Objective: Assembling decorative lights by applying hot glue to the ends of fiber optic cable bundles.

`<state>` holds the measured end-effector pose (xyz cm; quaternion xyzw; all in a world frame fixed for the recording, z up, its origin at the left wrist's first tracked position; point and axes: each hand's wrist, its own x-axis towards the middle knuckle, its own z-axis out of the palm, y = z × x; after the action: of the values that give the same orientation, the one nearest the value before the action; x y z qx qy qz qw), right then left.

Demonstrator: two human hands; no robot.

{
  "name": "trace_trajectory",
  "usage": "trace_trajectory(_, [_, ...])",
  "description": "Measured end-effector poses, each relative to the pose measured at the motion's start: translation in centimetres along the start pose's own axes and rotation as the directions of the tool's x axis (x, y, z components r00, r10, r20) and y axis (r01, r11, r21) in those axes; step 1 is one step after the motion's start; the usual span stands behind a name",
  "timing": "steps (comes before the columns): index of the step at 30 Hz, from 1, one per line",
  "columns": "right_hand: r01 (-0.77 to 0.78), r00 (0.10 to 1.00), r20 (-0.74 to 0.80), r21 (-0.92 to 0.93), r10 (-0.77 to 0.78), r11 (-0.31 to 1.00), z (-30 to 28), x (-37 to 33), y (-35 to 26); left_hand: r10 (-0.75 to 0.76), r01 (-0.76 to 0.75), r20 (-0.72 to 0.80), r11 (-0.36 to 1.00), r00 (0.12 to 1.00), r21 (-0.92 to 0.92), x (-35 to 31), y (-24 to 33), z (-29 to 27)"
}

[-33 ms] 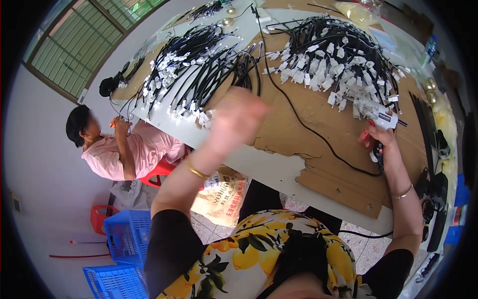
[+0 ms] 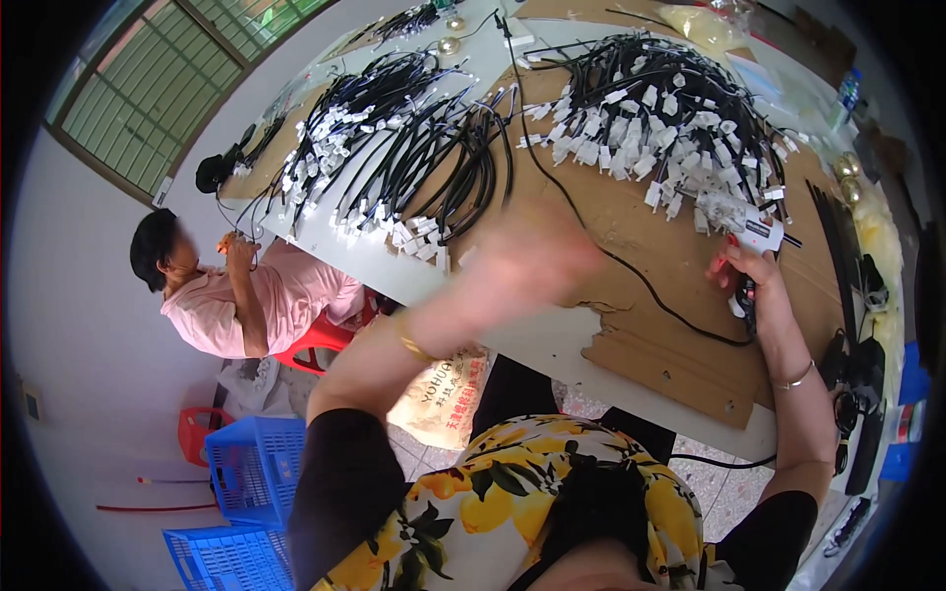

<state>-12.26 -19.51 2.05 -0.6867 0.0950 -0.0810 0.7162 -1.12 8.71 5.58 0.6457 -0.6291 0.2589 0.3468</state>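
My right hand (image 2: 741,264) is wrapped round the handle of a white glue gun (image 2: 761,234) with a dark rod sticking out of its rear. The gun's front end lies beside the white connectors of a large heap of black cables (image 2: 641,108). My left hand (image 2: 537,261) is smeared by motion over the cardboard, so its fingers cannot be made out. Near it, to the left, lies a smaller bundle of black cables (image 2: 478,187) with white connectors (image 2: 419,236) at the near end.
Brown cardboard (image 2: 680,364) covers part of the white table (image 2: 542,345). A black cord (image 2: 631,271) crosses it. Another cable heap (image 2: 365,94) lies at the far left. A co-worker in pink (image 2: 251,305) sits at the left side; blue crates (image 2: 256,463) stand on the floor.
My left hand has swept right and slightly nearer, away from the smaller cable bundle, whose connectors now show more fully. My right hand and the glue gun have barely moved.
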Motion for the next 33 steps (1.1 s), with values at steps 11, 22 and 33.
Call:
trace_trajectory(11, [0.014, 1.0, 0.018, 0.141, -0.016, 0.99, 0.6, 0.1, 0.0, 0.296, -0.225, -0.104, 0.411, 0.95, -0.883, 10.4, 25.1, 20.7])
trace_trajectory(22, [0.011, 0.98, 0.194, 0.122, -0.035, 0.993, -0.2, 1.0, 0.6, 0.511, -0.245, 0.295, 0.745, 0.807, -0.62, 12.5, 25.5, 22.5])
trace_trajectory(33, [0.031, 0.994, 0.103, 0.128, -0.045, 0.991, -0.4, 0.8, 0.7, 0.352, 0.134, 0.184, 0.162, 0.918, -0.978, 12.0, 30.0, 15.8])
